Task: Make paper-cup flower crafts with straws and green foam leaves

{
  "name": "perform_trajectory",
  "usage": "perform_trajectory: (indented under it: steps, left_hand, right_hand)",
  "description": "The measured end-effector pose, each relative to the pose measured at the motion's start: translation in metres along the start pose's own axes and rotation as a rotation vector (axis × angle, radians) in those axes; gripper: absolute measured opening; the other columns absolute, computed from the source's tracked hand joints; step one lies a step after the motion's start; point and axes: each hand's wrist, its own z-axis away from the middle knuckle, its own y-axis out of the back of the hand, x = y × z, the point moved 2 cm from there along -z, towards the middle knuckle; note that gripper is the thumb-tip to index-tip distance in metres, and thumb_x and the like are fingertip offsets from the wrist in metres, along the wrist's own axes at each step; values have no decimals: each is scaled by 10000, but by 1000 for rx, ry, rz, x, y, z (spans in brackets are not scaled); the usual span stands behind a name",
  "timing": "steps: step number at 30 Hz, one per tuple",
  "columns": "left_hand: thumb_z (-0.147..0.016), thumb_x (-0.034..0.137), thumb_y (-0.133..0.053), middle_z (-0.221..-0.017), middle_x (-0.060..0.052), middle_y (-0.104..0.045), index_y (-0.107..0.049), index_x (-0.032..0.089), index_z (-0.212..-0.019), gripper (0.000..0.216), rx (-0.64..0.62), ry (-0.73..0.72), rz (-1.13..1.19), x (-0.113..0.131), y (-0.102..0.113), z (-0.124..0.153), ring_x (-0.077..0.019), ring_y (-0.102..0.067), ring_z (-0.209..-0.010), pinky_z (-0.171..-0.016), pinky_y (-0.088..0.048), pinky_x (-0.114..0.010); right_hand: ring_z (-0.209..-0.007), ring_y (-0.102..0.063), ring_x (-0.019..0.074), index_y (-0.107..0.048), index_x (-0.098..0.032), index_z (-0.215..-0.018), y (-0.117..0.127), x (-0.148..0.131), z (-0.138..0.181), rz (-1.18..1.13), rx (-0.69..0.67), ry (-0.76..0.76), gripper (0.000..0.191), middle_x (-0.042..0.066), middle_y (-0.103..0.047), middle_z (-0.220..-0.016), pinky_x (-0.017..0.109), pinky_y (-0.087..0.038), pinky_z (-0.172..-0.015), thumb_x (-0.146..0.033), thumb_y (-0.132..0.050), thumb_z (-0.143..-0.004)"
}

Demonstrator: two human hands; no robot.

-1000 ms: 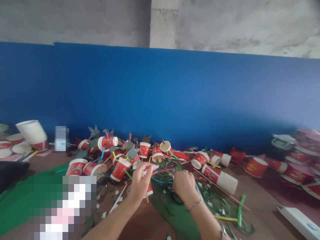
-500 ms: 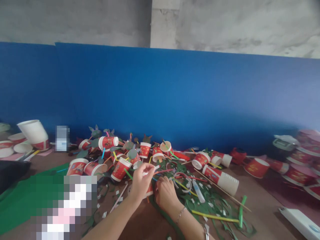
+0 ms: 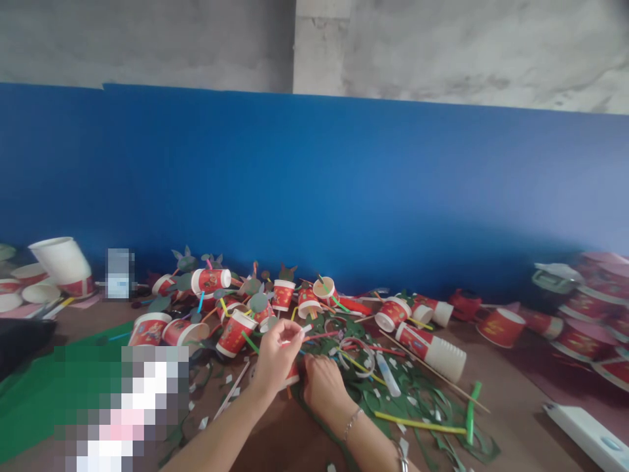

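Observation:
My left hand (image 3: 276,357) is raised over the table, thumb and forefinger pinched on a small white piece (image 3: 307,329). Beside it, lower and to the right, my right hand (image 3: 324,383) has its fingers bent down; what they hold, if anything, is hidden. Between the two hands part of a red paper cup (image 3: 291,376) shows, mostly covered by them. Green paper scraps (image 3: 388,393) spread out just right of my right hand. A roll of clear tape (image 3: 361,357) and a small glue tube (image 3: 388,375) lie among the scraps.
Several red paper cups (image 3: 236,333) with straws and paper cut-outs crowd the table's back. Stacked cups (image 3: 432,351) and a thin stick (image 3: 432,369) lie to the right. Green paper (image 3: 34,406) covers the left side. Behind stands a blue panel (image 3: 314,190). A white box (image 3: 587,436) lies front right.
The whole view has shifted slightly left. The white piece at my left fingertips stands out more, and my right hand's fingers have turned slightly downward.

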Motion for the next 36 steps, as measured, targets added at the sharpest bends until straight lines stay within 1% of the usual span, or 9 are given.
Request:
perform_trajectory:
  steps: [3,12,14,18,22,25,28,32,36]
  left_hand:
    - [-763,310,-598,-719,-13,-633,-579,175,-753,137,4,-6,-2,1,0,1,-171,-630,-727,-686,-489,-254]
    - [-775,287,-584,-752,-19,-621,-574,177,-759,111,15,-49,-22,2,1,1,-166,-613,-751,-717,-481,-272]
    - [-770,280,-588,-748,-14,-623,-570,180,-835,120,14,-39,-2,3,0,1,-164,-613,-747,-721,-479,-279]
    - [-740,262,-618,-701,8,-636,-502,182,-1056,345,-3,23,70,2,-1,2,-158,-622,-716,-724,-485,-291]
    - [-713,286,-649,-731,-27,-662,-584,151,-939,271,-1,64,99,-4,-3,0,-168,-639,-726,-726,-499,-292]
    - [-695,318,-673,-774,-53,-686,-627,139,-872,256,9,91,133,-8,-4,-1,-186,-656,-765,-737,-512,-296]
    - [-679,328,-680,-771,-57,-699,-645,139,-841,252,15,117,149,-6,-4,-2,-197,-666,-770,-735,-520,-303]
    - [-666,325,-678,-780,-65,-721,-668,145,-800,224,2,141,144,-1,-4,-2,-215,-681,-769,-736,-523,-315]
    - [-675,327,-673,-739,-57,-720,-669,150,-750,193,-5,128,126,-2,-3,-2,-221,-684,-758,-726,-520,-315]
  right_hand:
    - [-922,-611,288,-635,-99,-935,1,0,1,-2,5,-6,231,154,-684,-923,316,-390,-749,-146,-544,-729]
    - [-951,-590,288,-621,-95,-987,4,-1,5,54,64,-7,294,156,-655,-984,327,-403,-764,-91,-510,-714]
    - [-951,-595,286,-617,-85,-997,5,-1,4,58,40,-31,307,163,-656,-984,323,-408,-771,-82,-514,-708]
    - [-948,-606,279,-624,-69,-1002,6,1,3,35,-5,-49,298,165,-664,-979,314,-411,-798,-77,-492,-735]
    - [-960,-597,282,-650,-72,-972,3,4,2,23,-22,-33,292,165,-659,-978,315,-414,-809,-70,-502,-720]
    - [-994,-578,273,-638,-75,-1015,4,4,2,19,-3,-11,350,164,-635,-1041,303,-412,-835,-74,-539,-679]
    - [-1000,-587,252,-621,-60,-1053,9,3,1,17,-49,17,382,171,-626,-1076,280,-417,-851,-69,-549,-679]
    - [-923,-634,243,-646,-65,-995,17,6,1,13,-116,12,324,168,-668,-1004,263,-450,-771,-53,-558,-683]
    - [-910,-647,246,-663,-80,-957,15,9,0,0,-101,16,296,158,-695,-952,260,-446,-738,-37,-556,-684]
